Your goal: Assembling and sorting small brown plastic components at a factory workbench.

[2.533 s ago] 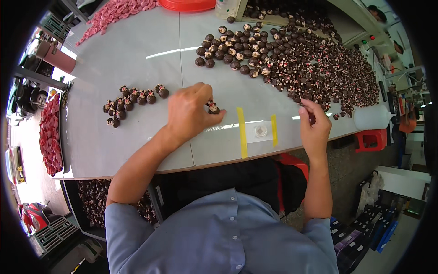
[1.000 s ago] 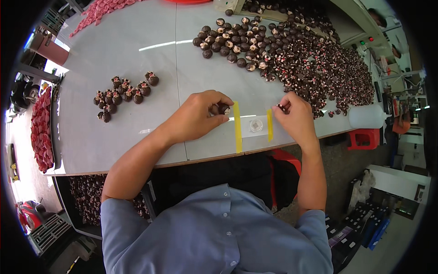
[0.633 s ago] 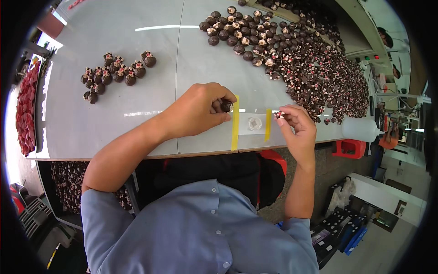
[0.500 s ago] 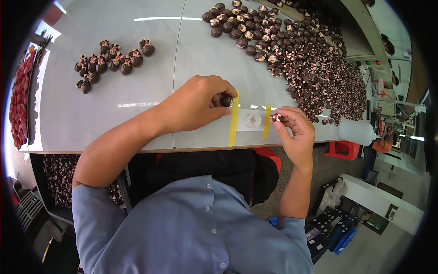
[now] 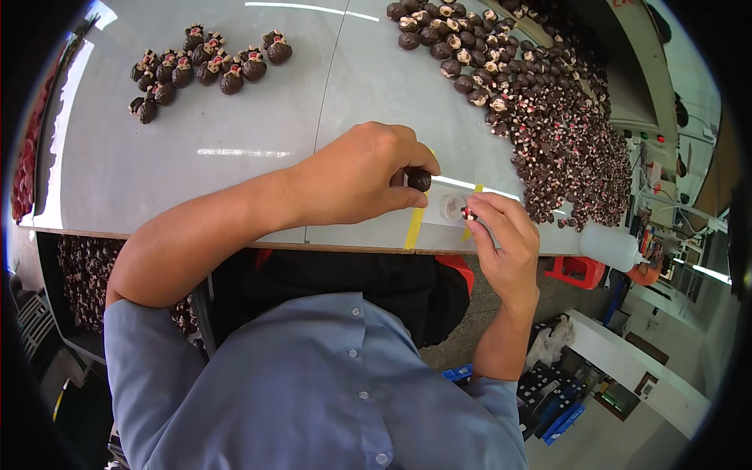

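My left hand [image 5: 372, 172] pinches a dark brown, walnut-like ball [image 5: 420, 181] between thumb and fingers above the grey table [image 5: 251, 184]. In my right hand [image 5: 507, 239], the fingertips grip a small dark, red and white piece [image 5: 468, 214], its details too small to make out. A small clear round dish [image 5: 451, 207] stands between the two hands, right beside the small piece. Strips of yellow tape [image 5: 413, 229] lie on the table on either side of the dish. The ball and the small piece are apart.
Several brown balls topped with small figures [image 5: 209, 66] stand at the far left. Brown balls with pale openings [image 5: 462, 56] and a heap of small dark, red and white pieces [image 5: 568, 149] cover the right side. A whitish bottle [image 5: 609, 247] lies at the right edge, above a red stool [image 5: 576, 271].
The view has shifted, so the table's things appear further right. The small piece is now closer to the dish, and the ball in my left hand shows more of its round side.
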{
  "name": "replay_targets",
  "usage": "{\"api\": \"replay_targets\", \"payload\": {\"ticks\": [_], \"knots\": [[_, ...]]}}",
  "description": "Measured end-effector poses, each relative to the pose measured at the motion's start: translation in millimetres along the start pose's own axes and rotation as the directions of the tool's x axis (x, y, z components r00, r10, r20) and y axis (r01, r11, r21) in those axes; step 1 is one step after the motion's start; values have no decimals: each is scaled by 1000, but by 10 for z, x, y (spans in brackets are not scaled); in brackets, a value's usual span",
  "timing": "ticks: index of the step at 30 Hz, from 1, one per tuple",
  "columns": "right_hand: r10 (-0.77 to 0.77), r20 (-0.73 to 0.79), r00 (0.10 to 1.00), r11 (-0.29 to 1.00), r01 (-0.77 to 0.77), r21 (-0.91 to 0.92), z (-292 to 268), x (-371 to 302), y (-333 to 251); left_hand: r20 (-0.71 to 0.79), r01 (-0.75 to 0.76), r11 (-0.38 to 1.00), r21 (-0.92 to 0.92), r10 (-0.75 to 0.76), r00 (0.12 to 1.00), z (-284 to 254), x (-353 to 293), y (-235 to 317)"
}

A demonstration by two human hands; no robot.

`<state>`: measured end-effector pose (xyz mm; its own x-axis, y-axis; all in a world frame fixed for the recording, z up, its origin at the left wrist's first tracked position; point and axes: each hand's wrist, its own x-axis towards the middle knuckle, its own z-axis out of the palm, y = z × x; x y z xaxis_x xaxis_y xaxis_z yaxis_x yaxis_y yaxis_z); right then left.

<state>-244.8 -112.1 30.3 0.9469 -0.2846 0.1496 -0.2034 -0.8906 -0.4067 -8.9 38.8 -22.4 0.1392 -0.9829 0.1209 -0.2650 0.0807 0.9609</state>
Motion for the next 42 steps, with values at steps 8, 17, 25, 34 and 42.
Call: {"api": "replay_targets", "payload": {"ticks": [8,17,25,34,42], "knots": [[-31,12,999,998,31,-60,0,24,-34,-8,29,999,-37,-29,1000,8,-3,54],[-60,16,998,994,61,-91,-6,38,-48,45,-9,999,51,7,999,13,3,47],[-42,-48,998,999,41,-22,-33,30,-85,99,102,993,-51,-96,990,-31,9,118],[-11,-241,971,952,84,294,88,65,-267,273,331,886,-324,-248,930,32,5,99],[-60,-247,967,951,131,279,195,112,-281,252,332,862,-383,-248,935,53,17,63]]}}
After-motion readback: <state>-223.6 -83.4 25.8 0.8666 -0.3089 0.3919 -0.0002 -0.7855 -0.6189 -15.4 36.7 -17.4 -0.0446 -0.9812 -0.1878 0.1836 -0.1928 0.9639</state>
